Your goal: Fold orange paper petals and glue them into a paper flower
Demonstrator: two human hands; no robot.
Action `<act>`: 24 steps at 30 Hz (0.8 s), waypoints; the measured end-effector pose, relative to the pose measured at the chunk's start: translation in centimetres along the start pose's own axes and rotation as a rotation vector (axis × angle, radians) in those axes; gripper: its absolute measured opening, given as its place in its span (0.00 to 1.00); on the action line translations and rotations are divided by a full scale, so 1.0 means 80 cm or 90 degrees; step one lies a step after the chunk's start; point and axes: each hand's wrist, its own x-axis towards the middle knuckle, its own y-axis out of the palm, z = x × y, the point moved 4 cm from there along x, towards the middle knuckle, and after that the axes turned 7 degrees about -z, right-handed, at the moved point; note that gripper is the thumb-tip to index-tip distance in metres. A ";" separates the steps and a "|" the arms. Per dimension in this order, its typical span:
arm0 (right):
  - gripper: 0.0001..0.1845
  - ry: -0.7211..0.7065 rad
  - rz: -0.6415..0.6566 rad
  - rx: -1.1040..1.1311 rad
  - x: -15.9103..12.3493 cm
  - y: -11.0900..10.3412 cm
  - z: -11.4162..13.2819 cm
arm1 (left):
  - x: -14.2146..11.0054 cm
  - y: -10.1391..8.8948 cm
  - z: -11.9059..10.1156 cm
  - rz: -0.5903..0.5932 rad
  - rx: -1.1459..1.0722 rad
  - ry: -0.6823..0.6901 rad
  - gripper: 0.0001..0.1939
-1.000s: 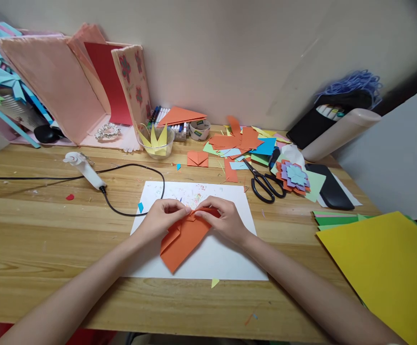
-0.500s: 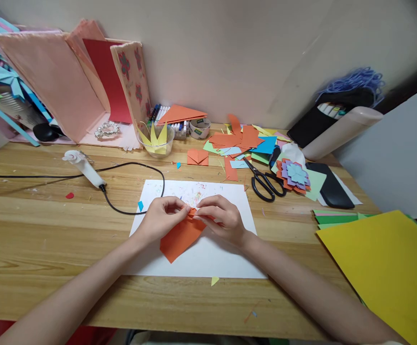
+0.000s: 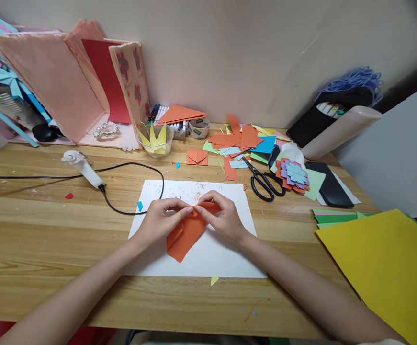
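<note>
A folded orange paper (image 3: 185, 235) lies on a white sheet (image 3: 226, 258) in the middle of the wooden desk (image 3: 50, 239). My left hand (image 3: 161, 219) pinches its upper left edge with bent fingers. My right hand (image 3: 222, 215) presses and pinches the upper right part, fingertips meeting the left hand's at the top of the paper. The paper's lower point faces me.
Black scissors (image 3: 264, 182), a layered paper flower (image 3: 294, 175) and a heap of coloured paper scraps (image 3: 240, 141) lie at the back right. A yellow sheet (image 3: 384, 268) covers the right corner. A white glue gun (image 3: 84, 168) with a black cord (image 3: 136, 167) lies left. Pink boards (image 3: 57, 81) lean on the wall.
Both hands have kept working the top of the orange paper; the paper has shifted slightly and now looks narrower, with its lower point nearer the middle.
</note>
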 end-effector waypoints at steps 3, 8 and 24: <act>0.03 0.027 0.037 0.022 0.002 0.001 -0.002 | 0.000 0.001 0.003 0.001 -0.004 -0.020 0.14; 0.05 0.104 0.099 0.076 0.005 0.006 -0.010 | 0.001 0.002 0.007 0.015 -0.025 -0.062 0.16; 0.07 0.171 0.084 0.093 0.007 0.004 -0.017 | 0.008 0.003 0.015 0.041 -0.039 -0.091 0.14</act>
